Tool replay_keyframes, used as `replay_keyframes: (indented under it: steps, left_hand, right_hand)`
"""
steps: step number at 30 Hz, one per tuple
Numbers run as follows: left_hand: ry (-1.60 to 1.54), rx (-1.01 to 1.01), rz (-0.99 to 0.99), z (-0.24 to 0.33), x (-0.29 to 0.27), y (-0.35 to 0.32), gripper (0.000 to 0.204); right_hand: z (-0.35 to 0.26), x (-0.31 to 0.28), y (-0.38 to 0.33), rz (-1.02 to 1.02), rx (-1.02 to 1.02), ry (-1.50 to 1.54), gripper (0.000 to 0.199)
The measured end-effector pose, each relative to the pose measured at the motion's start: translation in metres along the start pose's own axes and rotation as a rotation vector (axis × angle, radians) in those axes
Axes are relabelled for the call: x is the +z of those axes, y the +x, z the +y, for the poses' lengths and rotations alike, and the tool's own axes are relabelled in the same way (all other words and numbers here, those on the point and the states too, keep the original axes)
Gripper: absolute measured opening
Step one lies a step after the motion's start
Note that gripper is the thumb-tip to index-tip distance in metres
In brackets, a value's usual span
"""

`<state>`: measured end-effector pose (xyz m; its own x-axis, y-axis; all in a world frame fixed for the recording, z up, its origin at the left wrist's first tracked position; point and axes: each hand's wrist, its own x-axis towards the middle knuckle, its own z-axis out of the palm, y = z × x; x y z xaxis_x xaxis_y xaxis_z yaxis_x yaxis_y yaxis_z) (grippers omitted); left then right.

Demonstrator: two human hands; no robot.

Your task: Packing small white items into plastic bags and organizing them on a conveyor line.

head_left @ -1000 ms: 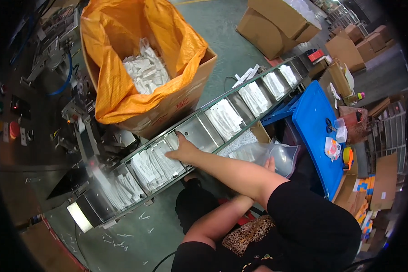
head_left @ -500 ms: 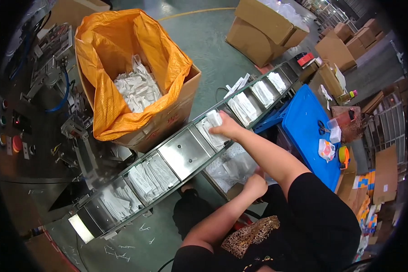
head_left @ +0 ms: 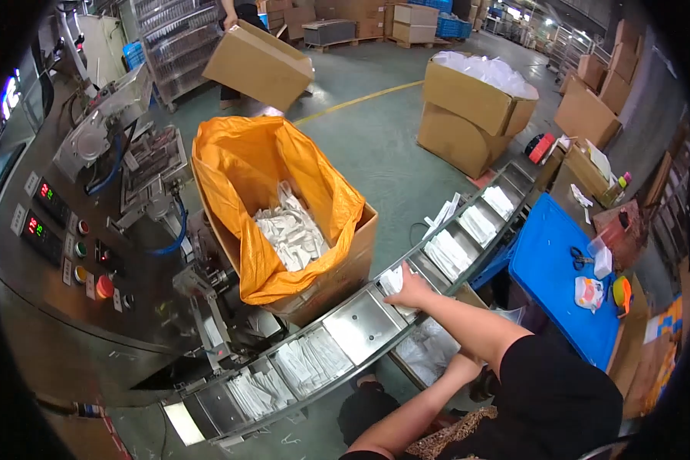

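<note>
currently, right hand: the bare right hand reaches out of a short black sleeve to the conveyor, thumb and fingers pinching a small bundle of slim white packets.
bundle: it sits at a divided section of the long grey metal conveyor, just up-right of a shiny steel compartment; its long axis seems to run across the conveyor, the visible end pointing upper left; the near part is hidden by the hand.
packet rows: two rows of white packets lie toward the lower left, more toward the upper right, mostly with long axes across the conveyor.
left hand: the bare left hand is low beside the conveyor, near crinkled clear plastic in a brown carton; its fingers are hidden, so i cannot tell whether they grip.
orange liner: a tall brown cardboard box with an orange woven liner stands beyond the conveyor, loose white packets inside.
blue board: a flat blue plastic surface at the right bears black-handled scissors.
panel: a dark metal control panel at the left carries a round red button.
background: another person's hand is at a tilted brown carton.
</note>
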<state>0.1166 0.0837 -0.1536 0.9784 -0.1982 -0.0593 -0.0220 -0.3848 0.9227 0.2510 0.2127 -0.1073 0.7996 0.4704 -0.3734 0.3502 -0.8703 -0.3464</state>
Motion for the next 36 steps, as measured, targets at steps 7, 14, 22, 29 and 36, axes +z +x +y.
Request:
replay_keyframes:
  steps: [7,14,22,29,36]
  left_hand:
    - [-0.112,0.006,0.083,0.001,-0.01,-0.007,0.051]
    - [-0.148,-0.345,0.185,0.015,-0.044,-0.015,0.067]
    - [-0.269,-0.321,0.324,0.001,-0.039,-0.008,0.07]
    - [-0.297,-0.384,0.381,0.019,-0.035,-0.008,0.076]
    - [-0.199,-0.421,0.041,0.035,-0.007,-0.013,0.081]
  right_hand:
    - [0.035,0.014,0.016,-0.059,-0.045,0.424,0.109]
    - [0.05,-0.037,0.014,0.171,-0.054,0.447,0.085]
    - [0.138,-0.092,-0.05,-0.123,0.056,1.563,0.053]
    - [0.194,-0.04,-0.157,0.046,0.132,0.794,0.083]
    - [0.235,0.17,-0.083,-0.212,0.329,0.645,0.085]
